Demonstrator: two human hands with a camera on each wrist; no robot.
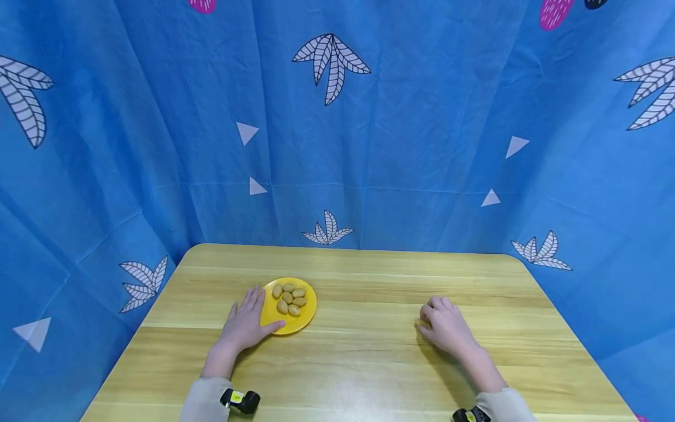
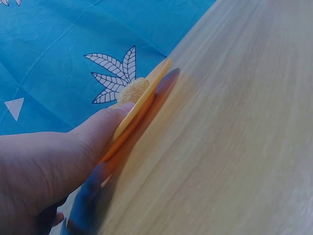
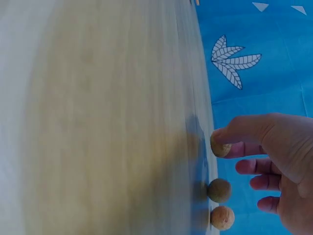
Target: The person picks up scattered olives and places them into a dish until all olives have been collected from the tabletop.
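Partly plated, apparently.
Resting spread left hand (image 1: 245,322) on plate (image 1: 304,320), just beside seven nuts (image 1: 287,297); pinching another nut (image 3: 218,149) in right hand (image 1: 445,325); with two more nuts (image 3: 219,190) unplated on surface (image 1: 358,357) nearby.

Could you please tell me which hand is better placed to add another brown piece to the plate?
Probably the right hand: it pinches one brown piece near two loose pieces, while the left hand touches the yellow plate.

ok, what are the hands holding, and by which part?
Right hand: a nut, pinched by its sides, thumb against finger. Left hand: thumb on the plate's near rim, fingers along its left edge; no clear grip.
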